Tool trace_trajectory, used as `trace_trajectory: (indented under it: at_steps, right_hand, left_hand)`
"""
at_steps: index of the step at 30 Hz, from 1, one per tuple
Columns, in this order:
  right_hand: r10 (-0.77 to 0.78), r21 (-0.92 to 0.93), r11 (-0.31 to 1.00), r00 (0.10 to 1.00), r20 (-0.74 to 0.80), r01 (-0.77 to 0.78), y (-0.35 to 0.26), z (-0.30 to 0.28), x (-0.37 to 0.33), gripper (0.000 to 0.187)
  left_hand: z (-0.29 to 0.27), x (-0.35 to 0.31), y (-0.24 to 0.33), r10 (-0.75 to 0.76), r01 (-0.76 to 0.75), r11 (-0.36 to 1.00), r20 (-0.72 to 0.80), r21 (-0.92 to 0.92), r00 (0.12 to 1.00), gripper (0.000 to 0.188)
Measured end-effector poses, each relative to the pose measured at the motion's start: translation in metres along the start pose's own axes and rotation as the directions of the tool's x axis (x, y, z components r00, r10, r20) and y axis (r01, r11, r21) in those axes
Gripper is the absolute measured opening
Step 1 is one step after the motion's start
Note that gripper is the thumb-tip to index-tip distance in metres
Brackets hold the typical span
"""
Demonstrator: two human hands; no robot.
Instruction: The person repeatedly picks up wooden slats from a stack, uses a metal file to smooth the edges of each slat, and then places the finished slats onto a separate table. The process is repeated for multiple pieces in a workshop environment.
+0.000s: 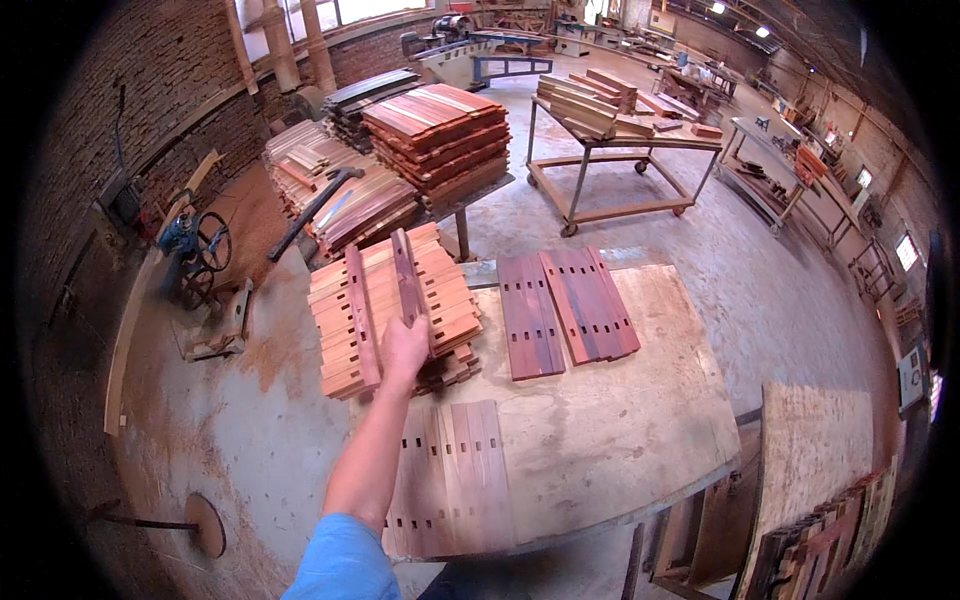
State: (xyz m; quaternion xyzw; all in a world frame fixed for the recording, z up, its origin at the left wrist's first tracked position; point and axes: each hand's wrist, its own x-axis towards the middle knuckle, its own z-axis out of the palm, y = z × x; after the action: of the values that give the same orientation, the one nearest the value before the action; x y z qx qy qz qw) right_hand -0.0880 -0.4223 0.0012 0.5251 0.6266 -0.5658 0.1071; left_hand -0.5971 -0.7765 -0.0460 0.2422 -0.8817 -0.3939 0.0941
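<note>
My left hand (405, 346) reaches forward from a blue sleeve, its fingers closed round the near end of a dark reddish wooden slat (404, 272). That slat lies across a stack of lighter orange slats (452, 298) at the table's left edge. Parallel to it, on the same stack, rests a slotted slat (361, 310). To the right on the plywood tabletop (610, 440) lie dark purple-brown slotted slats (530, 318) and redder ones (588, 305) side by side. Nearer me, a row of paler slotted slats (462, 470) sits beside my forearm. My right hand is out of view.
Behind the stack, a bench holds high piles of boards (437, 130) and a black hammer-like tool (318, 205). A wheeled cart (620, 150) carries lumber further off. At left stands a blue machine with handwheels (195, 245). Upright boards (815, 540) lean at lower right.
</note>
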Motion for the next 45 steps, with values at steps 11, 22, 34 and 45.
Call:
trace_trajectory:
  at_steps: [11, 22, 34, 45]
  right_hand:
    - [0.006, -0.057, 0.998, 0.999, 0.038, -0.003, 0.011, 0.002, 0.015, 0.035]
    - [0.03, -0.058, 0.998, 0.999, 0.028, -0.028, 0.003, 0.003, 0.011, 0.035]
    - [-0.124, -0.106, 0.987, 0.991, -0.052, 0.118, 0.016, -0.006, 0.001, 0.037]
    - [-0.077, -0.131, 0.989, 0.997, -0.03, 0.073, 0.048, -0.016, 0.031, 0.035]
  left_hand:
    - [-0.035, -0.045, 0.007, 0.329, -0.219, 0.915, -0.312, 0.34, 0.891, 0.032]
    - [-0.035, -0.035, -0.002, 0.194, -0.08, 0.93, -0.296, 0.358, 0.935, 0.033]
    - [-0.062, -0.014, -0.032, 0.076, -0.042, 0.993, -0.323, 0.112, 0.943, 0.042]
    - [-0.067, 0.01, -0.043, 0.018, -0.014, 0.989, -0.021, 0.146, 1.0, 0.044]
